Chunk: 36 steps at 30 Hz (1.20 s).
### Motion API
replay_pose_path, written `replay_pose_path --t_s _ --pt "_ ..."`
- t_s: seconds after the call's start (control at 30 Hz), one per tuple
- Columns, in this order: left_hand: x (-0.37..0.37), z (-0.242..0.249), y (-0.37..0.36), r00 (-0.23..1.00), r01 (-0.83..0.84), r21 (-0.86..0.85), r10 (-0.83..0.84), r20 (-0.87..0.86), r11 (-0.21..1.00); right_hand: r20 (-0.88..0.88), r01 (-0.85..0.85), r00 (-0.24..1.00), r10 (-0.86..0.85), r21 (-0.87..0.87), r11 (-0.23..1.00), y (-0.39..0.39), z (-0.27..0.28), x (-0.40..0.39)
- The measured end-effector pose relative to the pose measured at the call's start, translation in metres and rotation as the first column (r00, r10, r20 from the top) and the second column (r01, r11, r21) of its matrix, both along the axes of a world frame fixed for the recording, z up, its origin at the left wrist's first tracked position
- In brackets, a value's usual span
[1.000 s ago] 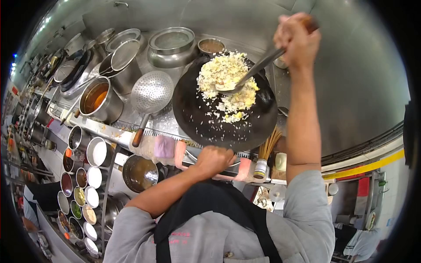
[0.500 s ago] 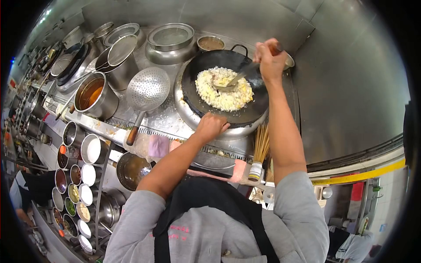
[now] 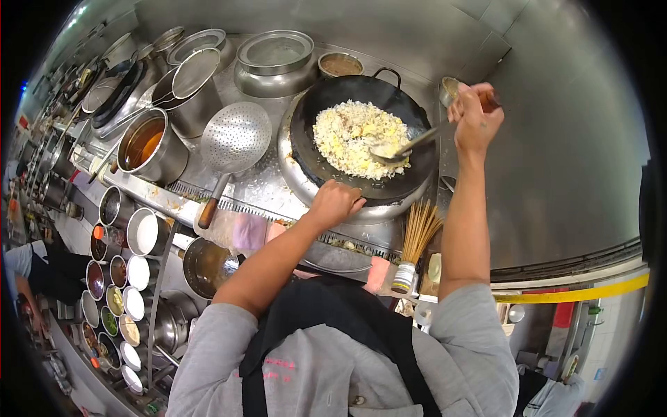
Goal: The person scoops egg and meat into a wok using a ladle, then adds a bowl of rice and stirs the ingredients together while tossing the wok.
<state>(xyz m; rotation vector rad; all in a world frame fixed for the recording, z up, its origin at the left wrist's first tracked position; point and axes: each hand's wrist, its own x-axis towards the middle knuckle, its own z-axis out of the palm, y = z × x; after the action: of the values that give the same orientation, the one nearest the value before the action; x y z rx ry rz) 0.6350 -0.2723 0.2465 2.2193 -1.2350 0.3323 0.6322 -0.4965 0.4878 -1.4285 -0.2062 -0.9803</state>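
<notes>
Fried rice with bits of egg (image 3: 358, 135) lies in a black wok (image 3: 323, 163) on the round burner. My left hand (image 3: 336, 204) is closed at the wok's near rim, around its edge or handle; its fingertips are partly hidden. My right hand (image 3: 477, 119) grips the wooden-ended handle of a metal ladle (image 3: 417, 141), right of the wok. The ladle's bowl rests in the right part of the rice, with some rice in it.
A perforated strainer (image 3: 236, 136) lies left of the wok. Beyond are a pot of brown liquid (image 3: 144, 147) and a lidded pot (image 3: 275, 57). Bamboo sticks (image 3: 418, 233) stand near the front edge. Seasoning bowls (image 3: 139, 275) fill the lower left; a co-worker (image 3: 52, 267) is at far left.
My right hand has moved right and slightly down, drawing the ladle from the middle of the rice to its right side. The rice has spread differently. My left hand stays at the rim.
</notes>
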Motion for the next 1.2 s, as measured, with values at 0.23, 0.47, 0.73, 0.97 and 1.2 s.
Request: replay_pose_path --t_s 0.23,0.47,0.73,0.97,1.2 --pt "0.000 0.007 0.000 1.000 -0.002 0.022 0.002 -0.023 1.000 0.011 -0.012 1.000 0.012 0.027 1.000 0.039 0.012 -0.011" --pt "0.001 0.001 -0.002 1.000 -0.018 0.009 0.018 -0.012 1.000 0.185 -0.061 0.981 0.058 0.011 0.998 0.019 0.032 0.032" --pt "0.001 -0.003 0.001 1.000 0.009 0.021 -0.009 -0.028 1.000 -0.070 -0.175 0.984 0.166 -0.147 0.974 0.030 0.023 0.078" --pt "0.002 0.003 -0.003 1.000 -0.001 -0.007 0.001 -0.025 1.000 0.078 -0.129 0.988 0.136 -0.092 0.987 0.043 0.003 0.097" --pt "0.001 0.008 -0.002 1.000 -0.001 0.025 0.001 -0.029 1.000 0.046 0.036 0.998 -0.033 -0.061 0.997 0.010 -0.006 0.083"
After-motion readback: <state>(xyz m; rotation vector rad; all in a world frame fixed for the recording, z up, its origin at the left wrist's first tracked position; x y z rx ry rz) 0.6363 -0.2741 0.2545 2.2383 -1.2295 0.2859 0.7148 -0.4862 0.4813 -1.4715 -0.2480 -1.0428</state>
